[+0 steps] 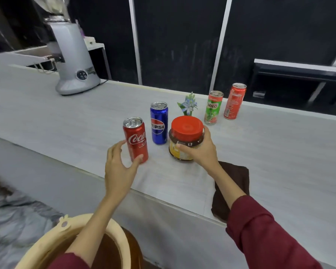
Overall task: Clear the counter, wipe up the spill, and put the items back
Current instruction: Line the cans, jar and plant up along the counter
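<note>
On the pale counter [66,121] stand a red Coca-Cola can [136,139], a blue Pepsi can [159,122] just behind it, and a red-lidded jar [186,137] with a yellow label. My left hand [119,167] curls around the Coca-Cola can, thumb and fingertips touching its sides. My right hand [200,148] grips the jar from the right. Farther back stand a Milo can [212,107] and another red can [234,101]. A dark brown cloth [239,181] lies by the front edge under my right forearm. No spill shows clearly.
A small blue flower decoration [188,104] stands behind the jar. A grey grinder machine [72,57] sits at the counter's back left. A cream basket [97,243] is below the counter near my left arm. Dark panels form the wall behind.
</note>
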Motion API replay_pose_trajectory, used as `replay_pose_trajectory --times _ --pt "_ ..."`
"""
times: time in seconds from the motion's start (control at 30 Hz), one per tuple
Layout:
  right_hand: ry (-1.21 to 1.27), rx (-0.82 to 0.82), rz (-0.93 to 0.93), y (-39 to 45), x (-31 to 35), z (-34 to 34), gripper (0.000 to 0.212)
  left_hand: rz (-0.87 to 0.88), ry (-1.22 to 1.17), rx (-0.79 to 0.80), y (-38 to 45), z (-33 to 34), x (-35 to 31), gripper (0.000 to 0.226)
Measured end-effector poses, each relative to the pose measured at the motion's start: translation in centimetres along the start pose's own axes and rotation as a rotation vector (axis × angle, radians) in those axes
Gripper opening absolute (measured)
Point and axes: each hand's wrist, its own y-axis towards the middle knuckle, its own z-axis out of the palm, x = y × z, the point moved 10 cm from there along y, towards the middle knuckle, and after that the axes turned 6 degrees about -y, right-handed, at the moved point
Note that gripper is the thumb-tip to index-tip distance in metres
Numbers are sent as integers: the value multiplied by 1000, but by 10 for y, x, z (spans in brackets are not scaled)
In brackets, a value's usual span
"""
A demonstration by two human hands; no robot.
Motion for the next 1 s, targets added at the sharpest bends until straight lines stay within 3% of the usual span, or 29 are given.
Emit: replay_pose_trajectory --times 0.17,0.6,0.8,1.0 --pt "147 -21 -30 11 -3 7 104 -149 -176 41 16 22 13 78" --pt "110 -161 -36 11 -8 -9 101 -174 -181 105 29 39 13 69" --pt "71 -297 14 15 -34 -73 103 -17 -180 225 29 71 -40 65" --pt "19 -402 50 30 -70 -171 102 72 -175 405 16 170 -115 72"
